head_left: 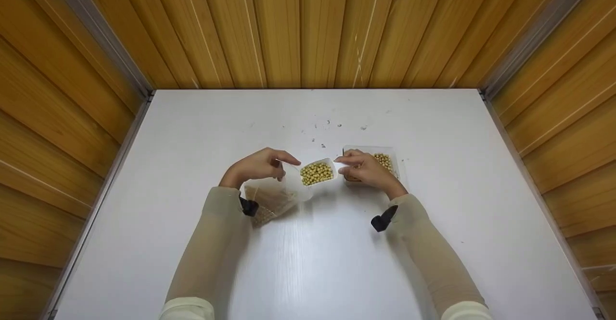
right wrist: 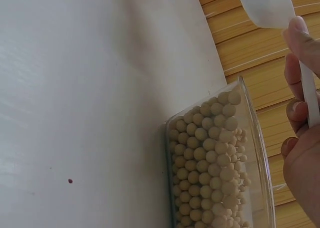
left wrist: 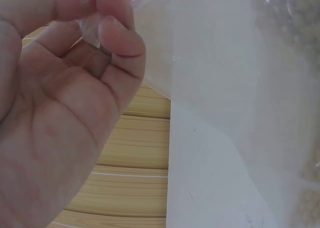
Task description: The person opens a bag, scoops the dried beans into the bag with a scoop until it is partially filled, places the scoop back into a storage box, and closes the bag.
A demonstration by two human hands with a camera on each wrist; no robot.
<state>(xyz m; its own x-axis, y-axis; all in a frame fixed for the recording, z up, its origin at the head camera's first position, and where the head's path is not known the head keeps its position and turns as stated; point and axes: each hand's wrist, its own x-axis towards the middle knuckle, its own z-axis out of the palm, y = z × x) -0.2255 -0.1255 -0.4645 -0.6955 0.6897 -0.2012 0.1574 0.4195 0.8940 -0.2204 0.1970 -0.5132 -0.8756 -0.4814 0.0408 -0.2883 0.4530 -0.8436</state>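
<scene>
My right hand (head_left: 369, 172) grips the thin handle of a white scoop (right wrist: 270, 8). In the head view the scoop's bowl is full of round, yellowish beans (head_left: 316, 173) and is held level, between the two hands. My left hand (head_left: 260, 165) pinches the edge of a clear plastic bag (head_left: 270, 192) between thumb and fingers. The bag hangs below that hand, its mouth close to the scoop's tip, and beans lie in its lower end. Beneath my right hand stands a clear rectangular container (right wrist: 257, 163) holding more of the same beans (right wrist: 200, 163).
Small dark specks (head_left: 323, 145) are scattered on the white table (head_left: 298, 262) beyond the hands. Wood-panelled walls (head_left: 298, 31) rise at the back and on both sides. Black wrist straps (head_left: 383, 219) sit over the sleeves.
</scene>
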